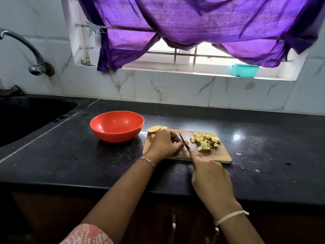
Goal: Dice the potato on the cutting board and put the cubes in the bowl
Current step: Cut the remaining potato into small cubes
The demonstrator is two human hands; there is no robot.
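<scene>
Just behind your left hand [165, 143], a thin silver chain bracelet [146, 160] with long links circles the wrist. Behind your right hand [209, 175] you wear a white thread [232, 216] wound round the wrist, with a short knotted end sticking out at its outer side. Both forearms are bare, and a salmon-pink sleeve [88, 235] with a small white print covers your left upper arm.

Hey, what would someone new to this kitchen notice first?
The purple curtain draped over the window at the top, glowing with backlight. Below it, the red bowl sits empty on the dark counter, just left of the board. On the board, the right grip holds a knife next to a pile of potato cubes.
</scene>
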